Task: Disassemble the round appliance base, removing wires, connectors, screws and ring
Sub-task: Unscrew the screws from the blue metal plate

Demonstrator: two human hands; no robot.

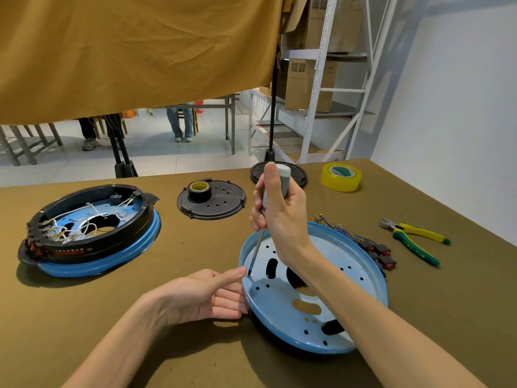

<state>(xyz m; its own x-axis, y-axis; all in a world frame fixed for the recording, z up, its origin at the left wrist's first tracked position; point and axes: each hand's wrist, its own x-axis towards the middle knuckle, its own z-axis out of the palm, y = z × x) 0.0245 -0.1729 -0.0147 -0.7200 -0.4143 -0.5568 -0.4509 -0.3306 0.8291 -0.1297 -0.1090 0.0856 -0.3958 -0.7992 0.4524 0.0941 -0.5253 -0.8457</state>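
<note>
Lying at the near right of the olive-covered table (pixel 195 247): the blue round base pan (pixel 335 247), open side up, near rim close to the table's front edge. Gripping the grey-handled screwdriver (pixel 275 189) in a closed fist: the right hand (pixel 279 217), shaft slanting down, tip meeting the pan floor just inside the left rim. Steadying that left rim: the left hand (pixel 207 295), fingers extended under the outer edge, thumb resting on the lip beside the tip. Showing in the pan floor: small holes and larger cut-outs, nothing loose inside. Touching the pan's far right rim: a bundle of blue wires with black-and-red switches (pixel 375 247). Lying beyond, well apart: yellow-green cutters (pixel 414 240). Sitting at far left: a second base (pixel 92 231), black ring on blue pan, holding white wires. Resting at mid-table: a black perforated cover (pixel 212 203) carrying a black tape roll (pixel 199 190). Standing at the far edge: a yellow tape roll (pixel 341 176) and another black disc (pixel 296 177) partly hidden behind the fist. Remaining bare: cloth between both bases.
</note>
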